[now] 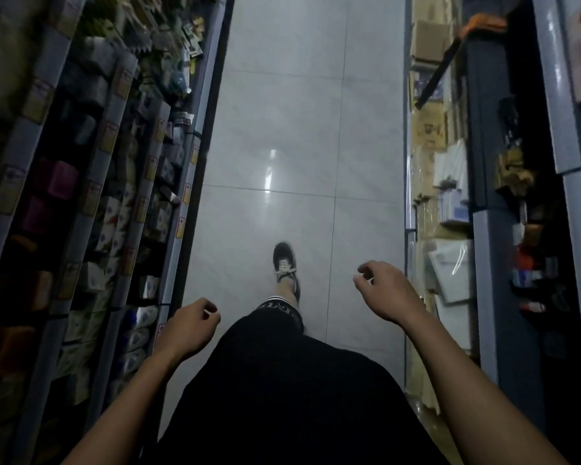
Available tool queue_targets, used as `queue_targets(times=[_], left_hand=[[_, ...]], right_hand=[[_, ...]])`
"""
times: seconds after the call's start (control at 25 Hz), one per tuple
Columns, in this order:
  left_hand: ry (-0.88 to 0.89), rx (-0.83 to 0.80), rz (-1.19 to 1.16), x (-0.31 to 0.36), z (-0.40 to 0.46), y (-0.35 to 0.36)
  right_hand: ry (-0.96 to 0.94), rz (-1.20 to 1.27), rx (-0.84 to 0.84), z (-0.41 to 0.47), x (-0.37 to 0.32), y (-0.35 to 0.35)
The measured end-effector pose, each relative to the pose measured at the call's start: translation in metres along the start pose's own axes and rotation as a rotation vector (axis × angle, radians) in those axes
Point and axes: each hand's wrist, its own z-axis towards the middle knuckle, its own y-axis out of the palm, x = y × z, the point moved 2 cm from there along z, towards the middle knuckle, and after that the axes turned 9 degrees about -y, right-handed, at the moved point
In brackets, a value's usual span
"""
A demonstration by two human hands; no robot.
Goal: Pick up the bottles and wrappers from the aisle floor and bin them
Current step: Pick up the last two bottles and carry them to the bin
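Down the left of the frame runs a shelf, its tiers edged in grey strips with yellow price tags and packed with soft wrapped packs and small boxes. At lower left the left hand hangs with fingers loosely curled, pinching nothing that shows. In the middle the floor is pale glossy tile with thin grout lines and 2 bright glints of lamp light. No bottle or wrapper shows on it anywhere in view, nor any bin. A dark laced shoe is stepping forward below centre, above black shorts. At lower right the right hand is raised a little, fingers loosely bent and apart, holding nothing. Along the right edge stand cardboard boxes and flat packs in shiny clear film.

The step looks like walking and searching. It would go best by scanning along both shelf feet, where litter tends to lodge, and keeping both hands free.
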Motion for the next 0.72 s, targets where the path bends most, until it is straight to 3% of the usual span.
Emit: queue_targets(times=[0.16, 0.36, 0.72], left_hand=[[0.001, -0.014, -0.007, 0.068, 0.071, -0.056], [0.13, -0.016, 0.044, 0.198, 0.149, -0.131], [0.304, 0.041, 0.15, 0.434, 0.283, -0.247]], right_hand=[[0.03, -0.016, 0.013, 0.078, -0.015, -0.052], [0.123, 0.022, 0.078, 0.142, -0.017, -0.117], [0.268, 0.152, 0.134, 0.272, 0.032, -0.221]])
